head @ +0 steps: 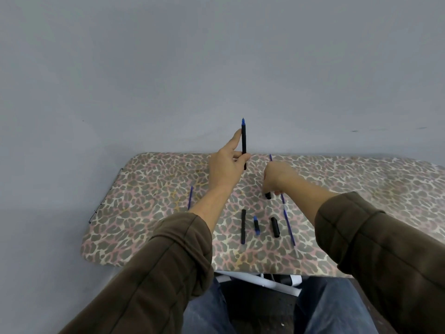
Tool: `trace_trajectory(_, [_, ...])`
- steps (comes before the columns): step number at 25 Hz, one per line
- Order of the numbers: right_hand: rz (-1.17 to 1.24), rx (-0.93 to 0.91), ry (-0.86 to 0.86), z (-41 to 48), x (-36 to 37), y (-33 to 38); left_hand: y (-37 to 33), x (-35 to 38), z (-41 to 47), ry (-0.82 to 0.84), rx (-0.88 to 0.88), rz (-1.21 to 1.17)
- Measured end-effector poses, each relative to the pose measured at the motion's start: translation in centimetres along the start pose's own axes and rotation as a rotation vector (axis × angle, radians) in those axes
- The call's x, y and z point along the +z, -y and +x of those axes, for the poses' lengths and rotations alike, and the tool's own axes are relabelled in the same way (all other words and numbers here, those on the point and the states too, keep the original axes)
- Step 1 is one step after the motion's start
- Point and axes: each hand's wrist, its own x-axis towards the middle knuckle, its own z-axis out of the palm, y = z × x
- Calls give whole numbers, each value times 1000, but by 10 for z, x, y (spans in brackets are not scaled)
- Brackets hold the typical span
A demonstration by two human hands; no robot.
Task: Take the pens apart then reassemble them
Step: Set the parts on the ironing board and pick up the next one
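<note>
Two black barrels (pixel 243 143) (pixel 243 226) are counted, two black caps (pixel 268 195) (pixel 274 227), one blue tip section (pixel 256 225), and at least two blue refills (pixel 190 197) (pixel 287 220).

The leopard-print surface (pixel 144 225) is carrying a black barrel (pixel 243 226); right of the barrel a blue tip (pixel 256 225), black cap (pixel 275 227) and blue refill (pixel 288 224) are lying, a second refill (pixel 190 197) left.

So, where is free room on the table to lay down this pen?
The cloth right of the long refill is bare, also the near left corner below the lone refill. Crowded in the middle: barrel, tip piece, cap.
</note>
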Motion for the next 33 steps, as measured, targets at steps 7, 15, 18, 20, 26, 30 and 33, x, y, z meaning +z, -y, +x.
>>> trace_trajectory(7, [45, 10, -93, 7, 14, 3, 3, -1, 1, 19, 1, 21])
trace_trajectory(15, [1159, -229, -482, -26, -93, 16, -18, -13, -4, 36, 32, 35])
trace_trajectory(18, [1230, -352, -514, -53, -125, 21, -33, -15, -10, 37, 50, 29])
trace_trajectory(20, [1172, -379, -517, -69, -134, 22, -45, -17, -14, 35, 44, 28])
trace_trajectory(26, [1078, -384, -556, -99, -138, 17, -66, -22, -27, 34, 78, 55])
trace_trajectory(30, [1021, -382, -572, -112, -139, 15, -75, -24, -33, 21, 99, 73])
trace_trajectory(33, [999, -369, -584, -119, -140, 14, -78, -25, -36, 22, 109, 73])
